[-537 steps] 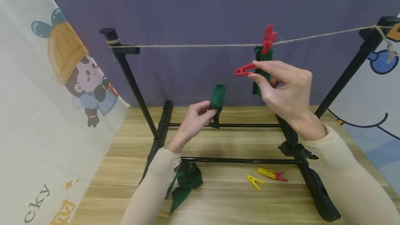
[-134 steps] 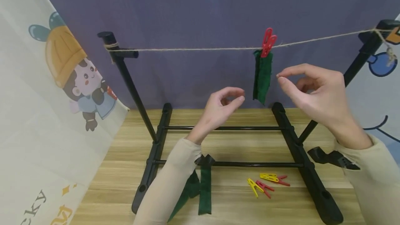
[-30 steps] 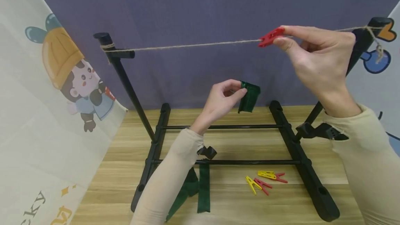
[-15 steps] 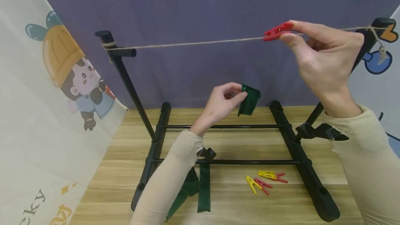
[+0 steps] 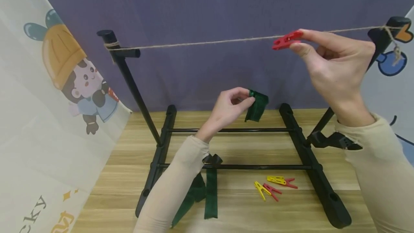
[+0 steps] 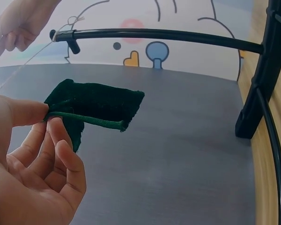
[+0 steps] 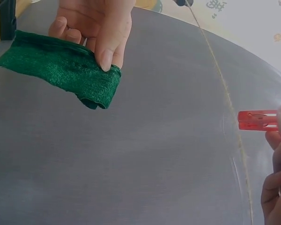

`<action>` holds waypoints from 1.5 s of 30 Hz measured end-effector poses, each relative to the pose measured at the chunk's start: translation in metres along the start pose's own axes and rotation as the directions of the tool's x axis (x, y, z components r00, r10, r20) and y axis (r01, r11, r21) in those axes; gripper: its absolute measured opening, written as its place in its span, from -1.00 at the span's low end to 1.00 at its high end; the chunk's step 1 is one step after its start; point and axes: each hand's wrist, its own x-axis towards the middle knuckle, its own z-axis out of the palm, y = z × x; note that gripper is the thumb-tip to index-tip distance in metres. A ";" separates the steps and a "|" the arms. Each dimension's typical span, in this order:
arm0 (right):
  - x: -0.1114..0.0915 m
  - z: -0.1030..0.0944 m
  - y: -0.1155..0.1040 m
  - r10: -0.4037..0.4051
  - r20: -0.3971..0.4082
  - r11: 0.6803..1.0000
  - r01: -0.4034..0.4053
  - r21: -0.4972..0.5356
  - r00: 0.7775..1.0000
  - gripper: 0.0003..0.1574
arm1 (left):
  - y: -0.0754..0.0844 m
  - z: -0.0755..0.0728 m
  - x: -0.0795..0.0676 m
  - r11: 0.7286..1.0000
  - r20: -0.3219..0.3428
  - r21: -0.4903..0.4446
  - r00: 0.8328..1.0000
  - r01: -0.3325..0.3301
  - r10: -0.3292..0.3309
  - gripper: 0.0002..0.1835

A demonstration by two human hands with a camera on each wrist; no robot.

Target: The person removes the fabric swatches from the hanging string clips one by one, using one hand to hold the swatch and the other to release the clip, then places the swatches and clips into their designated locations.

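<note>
My left hand (image 5: 228,109) pinches a folded strip of dark green cloth (image 5: 257,108) by its edge, between thumb and forefinger, below the string (image 5: 194,43). In the left wrist view the cloth (image 6: 98,103) juts out sideways from the fingertips, with a flap hanging down. My right hand (image 5: 339,64) pinches a red clothespin (image 5: 286,40) between thumb and forefinger, higher up and to the right. The clothespin's tip overlaps the string in the head view; in the right wrist view the red clothespin (image 7: 257,120) has its tip right at the string.
The string is tied between two posts of a black frame (image 5: 302,150) standing on the wooden table (image 5: 239,204). Yellow clothespins (image 5: 261,191) and red clothespins (image 5: 272,192) lie near the front crossbar. More green cloth (image 5: 211,199) lies at the front left, partly behind the left sleeve.
Earlier a red clothespin held a green cloth on the string; now nothing hangs there and my hands hold a cloth and a red clothespin. Lately the clothespin dips slightly; the left hand barely moves.
</note>
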 end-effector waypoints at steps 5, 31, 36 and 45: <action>-0.005 0.001 -0.002 0.015 0.018 0.999 -0.016 0.044 1.000 -0.70 | -0.002 -0.001 -0.002 1.000 0.002 0.014 1.000 0.018 -0.018 -0.74; -0.033 -0.002 0.000 0.081 0.180 0.997 -0.082 -0.004 0.980 -0.58 | -0.017 0.000 -0.014 0.999 0.005 0.025 0.999 0.035 -0.035 -0.81; -0.037 -0.003 0.003 0.104 0.195 0.995 -0.104 -0.009 0.975 -0.57 | -0.020 0.001 -0.015 0.999 0.002 0.042 1.000 0.029 -0.029 -0.83; -0.044 -0.003 0.003 0.095 0.228 0.995 -0.089 -0.035 0.969 -0.58 | -0.025 0.001 -0.018 0.998 0.011 0.053 1.000 0.027 -0.028 -0.77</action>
